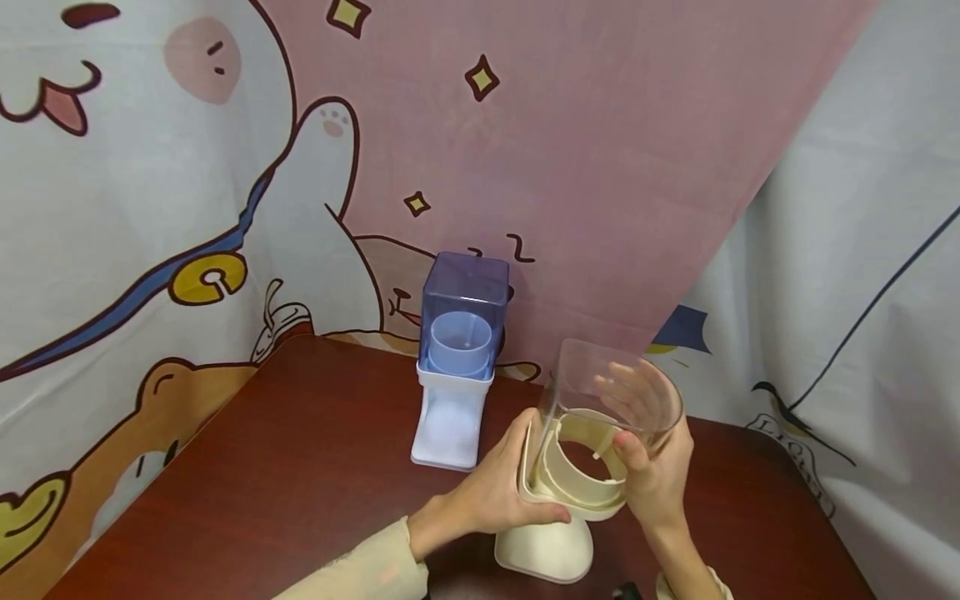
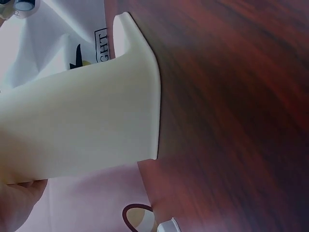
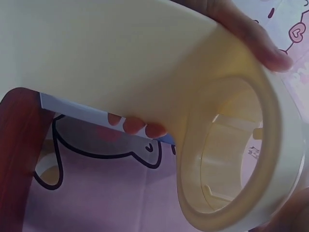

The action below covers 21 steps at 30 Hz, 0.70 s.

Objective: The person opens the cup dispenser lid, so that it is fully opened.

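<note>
The cream stand [image 2: 91,116] and the clear container [image 1: 573,387] at its top are both in hand over the right-hand part of the table [image 1: 300,467], well in from the far edge, with the stand's foot seeming to meet the tabletop. The left hand [image 1: 502,483] has its fingers curled round the stand's upper part, thumb along the near side, opened about as wide as the stand itself. The right hand [image 1: 663,475] spans the container, fingers spread on the far side and thumb on the near wall; whether the container is fully seated round the ring [image 1: 564,477] cannot be told. Both parts look like thin moulded plastic, so they are probably light and stiff, and the tall body is likely top-heavy on its small foot. The clear walls look glossy, likely slippery, and may crack if squeezed or twisted hard. The stand's upper part seems the best steadying hold; the container is better taken broadly by opposite walls, low down, than pinched at a rim. A blue dispenser [image 1: 461,317] stands near the table's far edge, apart from both hands, and would probably be just as light.
</note>
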Available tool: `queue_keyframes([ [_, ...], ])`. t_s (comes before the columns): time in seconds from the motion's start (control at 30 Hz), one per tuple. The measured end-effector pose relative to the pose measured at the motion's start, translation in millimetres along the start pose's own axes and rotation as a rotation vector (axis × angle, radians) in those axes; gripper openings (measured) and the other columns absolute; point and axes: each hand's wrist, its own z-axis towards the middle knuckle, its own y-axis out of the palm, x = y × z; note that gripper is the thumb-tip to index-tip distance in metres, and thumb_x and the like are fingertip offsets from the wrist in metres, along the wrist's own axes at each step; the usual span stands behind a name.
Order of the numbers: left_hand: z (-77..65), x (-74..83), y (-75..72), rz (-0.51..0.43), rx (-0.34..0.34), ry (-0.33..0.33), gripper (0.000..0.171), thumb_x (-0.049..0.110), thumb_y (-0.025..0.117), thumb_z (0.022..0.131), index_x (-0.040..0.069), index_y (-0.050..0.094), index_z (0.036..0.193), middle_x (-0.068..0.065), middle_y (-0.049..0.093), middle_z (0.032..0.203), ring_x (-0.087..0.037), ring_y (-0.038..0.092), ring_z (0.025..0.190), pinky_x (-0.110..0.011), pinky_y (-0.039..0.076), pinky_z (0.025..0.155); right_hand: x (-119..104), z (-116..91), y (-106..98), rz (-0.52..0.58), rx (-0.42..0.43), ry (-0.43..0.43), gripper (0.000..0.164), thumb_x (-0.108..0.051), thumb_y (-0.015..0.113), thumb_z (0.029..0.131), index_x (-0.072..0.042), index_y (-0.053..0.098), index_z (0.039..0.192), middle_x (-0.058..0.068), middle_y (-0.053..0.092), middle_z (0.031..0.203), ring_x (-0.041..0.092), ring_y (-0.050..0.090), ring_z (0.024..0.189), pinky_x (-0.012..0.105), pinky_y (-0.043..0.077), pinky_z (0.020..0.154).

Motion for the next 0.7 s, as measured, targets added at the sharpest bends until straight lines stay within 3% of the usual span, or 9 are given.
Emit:
queue_keyframes([
  [0.1,0.8,0.4,1.1,0.004,0.005,0.012,0.117,0.04,0.09,0.067,0.022,0.015,0.155,0.0,0.04,0.146,-0.01,0.047,0.128,-0.03,0.041,0.111,0.7,0.1,0.2,0.003,0.02,-0.021,0.074,-0.017,0.075,0.088,0.015,0.036,0.142,0.025,0.061,0.131,0.029,0.067,0.115,0.031,0.053,0.098],
  [0.3,0.5,-1.9,1.1,0.036,0.002,0.029,0.117,0.051,0.086,0.071,0.012,0.015,0.155,-0.005,0.038,0.149,-0.014,0.047,0.131,-0.034,0.041,0.112,2.8,-1.0,2.8,0.047,0.054,-0.072,0.074,-0.015,0.077,0.086,0.015,0.037,0.141,0.025,0.061,0.129,0.03,0.067,0.114,0.032,0.053,0.099],
  [0.5,0.1,-1.9,0.3,0.046,-0.01,0.019,0.118,0.065,0.078,0.074,0.013,0.013,0.156,-0.007,0.037,0.151,-0.015,0.046,0.134,-0.035,0.04,0.113,2.9,-1.8,3.8,0.116,0.052,-0.127,0.079,-0.016,0.081,0.083,0.016,0.037,0.14,0.026,0.062,0.129,0.032,0.067,0.115,0.034,0.052,0.101],
  [0.7,-0.5,-1.6,-0.8,0.035,-0.02,0.012,0.118,0.056,0.083,0.073,0.013,0.011,0.157,-0.008,0.035,0.153,-0.016,0.043,0.136,-0.036,0.039,0.114,2.1,-2.0,4.9,0.151,0.038,-0.141,0.08,-0.015,0.081,0.083,0.016,0.036,0.141,0.026,0.061,0.13,0.032,0.066,0.116,0.034,0.051,0.103],
])
